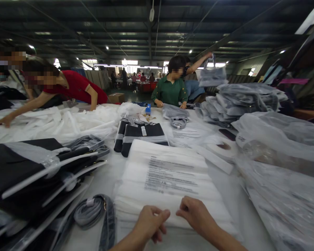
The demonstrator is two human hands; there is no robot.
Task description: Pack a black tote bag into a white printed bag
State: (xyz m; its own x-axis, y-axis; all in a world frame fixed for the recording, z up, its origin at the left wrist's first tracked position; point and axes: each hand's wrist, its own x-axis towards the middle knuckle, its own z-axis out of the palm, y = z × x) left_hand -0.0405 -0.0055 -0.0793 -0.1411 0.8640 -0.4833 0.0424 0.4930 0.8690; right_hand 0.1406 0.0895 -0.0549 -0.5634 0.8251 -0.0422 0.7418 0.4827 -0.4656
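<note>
A thick stack of white plastic bags [167, 174] with printed warning text lies in front of me on the table. My left hand [150, 223] and my right hand [196, 213] rest side by side on its near edge, fingers curled and pinching the top bag's edge. A coiled grey strap [90, 211] lies left of my left hand. Behind the stack sits a folded black item [142, 134] with a white band.
Bagged black goods [28, 170] are piled on the left, clear bagged bundles [285, 164] on the right. A person in red [75, 87] leans over white bags at far left. A person in green [171, 90] works across the table beside grey stacks [238, 101].
</note>
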